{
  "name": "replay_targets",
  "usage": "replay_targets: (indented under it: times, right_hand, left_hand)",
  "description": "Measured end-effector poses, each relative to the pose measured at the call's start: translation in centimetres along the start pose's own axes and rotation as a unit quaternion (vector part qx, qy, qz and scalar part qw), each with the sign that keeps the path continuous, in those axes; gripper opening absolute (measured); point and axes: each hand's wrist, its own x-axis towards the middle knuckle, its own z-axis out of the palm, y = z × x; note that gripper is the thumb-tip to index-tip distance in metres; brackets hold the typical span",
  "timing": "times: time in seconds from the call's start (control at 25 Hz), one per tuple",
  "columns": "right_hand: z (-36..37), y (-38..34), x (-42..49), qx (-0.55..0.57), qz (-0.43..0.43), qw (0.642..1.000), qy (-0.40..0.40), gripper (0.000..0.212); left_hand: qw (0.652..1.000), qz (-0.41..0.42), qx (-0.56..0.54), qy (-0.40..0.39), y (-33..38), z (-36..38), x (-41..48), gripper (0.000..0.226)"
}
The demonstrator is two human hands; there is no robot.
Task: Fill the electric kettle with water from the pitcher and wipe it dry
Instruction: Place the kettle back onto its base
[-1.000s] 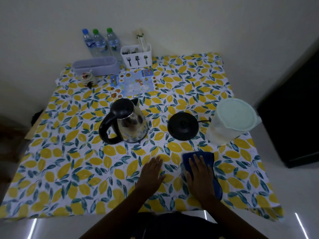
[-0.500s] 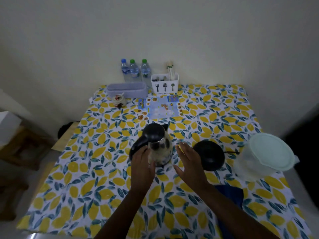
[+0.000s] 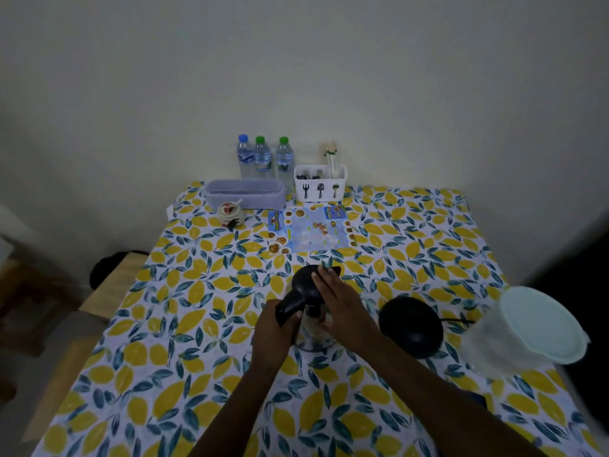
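The steel electric kettle (image 3: 314, 336) with a black lid and handle stands on the lemon-print tablecloth (image 3: 197, 308) at the table's middle. My left hand (image 3: 275, 328) is wrapped around its black handle. My right hand (image 3: 339, 305) lies over the lid and the kettle's right side, fingers on the lid. The round black kettle base (image 3: 410, 326) sits just to the right, with its cord running right. A clear pitcher (image 3: 527, 334) with a pale green lid stands at the right edge. A corner of the blue cloth (image 3: 478, 399) shows behind my right forearm.
Along the far wall stand three water bottles (image 3: 262, 156), a white cutlery holder (image 3: 320, 183), a grey oblong box (image 3: 245, 192) and a small jar (image 3: 230, 214). A blue printed menu card (image 3: 309, 230) lies behind the kettle. A wooden bench (image 3: 108, 291) sits left of the table.
Both hands left the table front and the blue cloth and reached forward. The left hand closed on the kettle handle and the right hand came onto the lid. The camera tilted up.
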Motion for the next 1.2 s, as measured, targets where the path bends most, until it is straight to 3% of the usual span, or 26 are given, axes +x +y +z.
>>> replay_targets:
  times: [0.28, 0.64, 0.76, 1.2]
  right_hand:
    - [-0.7, 1.0, -1.9, 0.016, 0.045, 0.997, 0.064, 0.09]
    - [-6.6, 6.9, -7.2, 0.007, 0.182, 0.967, 0.177, 0.099]
    - [-7.9, 9.0, -8.9, 0.006, 0.221, 0.958, 0.185, 0.097]
    - [-7.8, 10.4, -10.8, -0.007, 0.283, 0.937, 0.204, 0.096]
  left_hand:
    - [0.998, 0.009, -0.06, -0.015, 1.3, 0.9, 0.8, 0.02]
    - [0.979, 0.069, -0.074, -0.177, 9.5, 8.1, 4.9, 0.018]
    - [0.974, 0.067, -0.051, -0.212, 11.4, 11.3, 5.7, 0.032]
    - [0.958, 0.082, -0.026, -0.274, 12.2, 14.7, 7.4, 0.024]
